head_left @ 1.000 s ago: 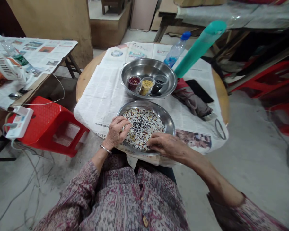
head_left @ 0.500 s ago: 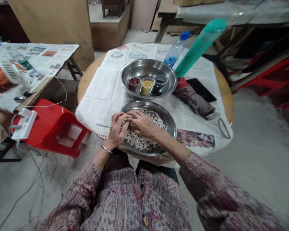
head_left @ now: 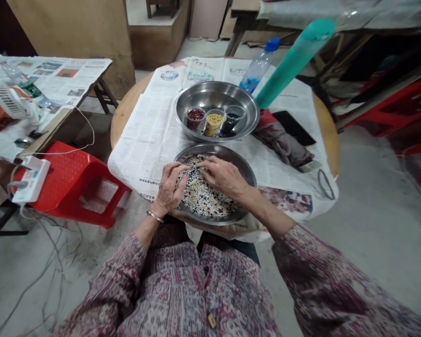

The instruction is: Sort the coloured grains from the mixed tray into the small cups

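Note:
In front of me stands a steel basin with a layer of mixed white, black, yellow and dark red grains. My left hand is at the basin's left rim, its fingers curled inward and its thumb a little apart; whatever lies in its palm is hidden. Over the grains at the upper middle is my right hand, fingers bent and somewhat apart, tips at the grain surface. Behind is a second steel basin with clear cups of dark red beans, yellow grains and black grains.
Newspaper covers the round table. A bottle with a blue cap, a long green cylinder, a grey and red cloth bundle and a dark flat device lie right. A red stool bearing a power strip stands left.
My right hand has moved right, away from my left hand, and its fingers have spread a little over the grains. My left hand stays at the rim. The camera view has shifted slightly.

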### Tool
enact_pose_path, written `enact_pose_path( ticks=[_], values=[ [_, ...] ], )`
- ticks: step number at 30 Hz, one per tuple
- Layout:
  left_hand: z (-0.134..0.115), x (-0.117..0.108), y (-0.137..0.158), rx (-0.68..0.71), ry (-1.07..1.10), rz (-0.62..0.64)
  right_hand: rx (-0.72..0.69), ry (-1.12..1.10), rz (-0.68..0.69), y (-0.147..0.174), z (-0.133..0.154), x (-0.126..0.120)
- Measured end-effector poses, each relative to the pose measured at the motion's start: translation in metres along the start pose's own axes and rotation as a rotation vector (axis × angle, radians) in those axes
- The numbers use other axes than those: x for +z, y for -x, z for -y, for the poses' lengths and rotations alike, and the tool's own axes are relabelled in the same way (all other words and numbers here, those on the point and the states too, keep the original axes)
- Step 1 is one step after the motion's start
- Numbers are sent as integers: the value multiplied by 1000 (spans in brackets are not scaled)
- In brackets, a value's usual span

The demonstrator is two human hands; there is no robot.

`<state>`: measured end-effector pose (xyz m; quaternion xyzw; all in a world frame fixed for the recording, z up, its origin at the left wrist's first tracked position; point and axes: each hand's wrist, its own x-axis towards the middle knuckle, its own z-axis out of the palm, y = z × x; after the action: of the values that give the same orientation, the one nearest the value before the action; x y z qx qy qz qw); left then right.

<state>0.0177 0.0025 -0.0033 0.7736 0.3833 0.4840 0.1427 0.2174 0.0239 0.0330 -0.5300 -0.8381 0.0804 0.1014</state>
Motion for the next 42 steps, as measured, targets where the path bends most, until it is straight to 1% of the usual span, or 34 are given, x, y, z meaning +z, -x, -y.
enact_pose_path(
  ticks=[4,5,6,7,9,13,15,17,19,21,23,25,30,32,33,35,37,38,40,42],
  values=[
    [-2,-1,-1,-8,11,13,-391,-49,33,20,25,6],
    [-2,-2,-1,-16,8,20,-445,-28,48,21,29,9],
    [-3,-2,-1,-23,2,25,-463,3,61,22,31,11],
    [-3,-2,-1,-26,-4,29,-447,41,69,21,30,13],
    [-3,-2,-1,-24,-11,28,-339,120,72,18,21,12],
    [0,-1,-1,-14,4,17,-5,200,16,16,-9,0],
    [1,0,-1,-9,13,11,140,215,-11,18,-18,-5],
    [1,0,-1,-5,19,4,234,230,1,22,-22,-7],
    [1,0,-1,5,19,5,284,230,35,27,-20,-6],
    [1,0,-2,25,15,15,288,186,65,33,-14,-3],
    [1,0,-3,52,10,31,243,101,90,40,-7,0],
    [1,0,-3,67,3,49,149,-1,109,48,4,4],
    [2,0,-3,56,-21,98,-179,-225,136,59,30,10],
    [2,0,-3,63,-26,98,-265,-265,152,57,31,11],
    [2,0,-3,66,-28,97,-286,-264,160,54,29,11],
    [1,-1,-3,73,-28,93,-268,-216,166,47,17,10],
    [1,-1,-4,77,-22,90,-178,-142,139,38,0,9],
    [1,-1,-4,77,-18,87,-118,-110,102,33,-9,8],
    [1,-1,-4,73,-11,85,-7,-72,-13,24,-23,7],
    [1,-1,-4,69,-7,85,58,-53,-117,15,-29,7]
  ],
)
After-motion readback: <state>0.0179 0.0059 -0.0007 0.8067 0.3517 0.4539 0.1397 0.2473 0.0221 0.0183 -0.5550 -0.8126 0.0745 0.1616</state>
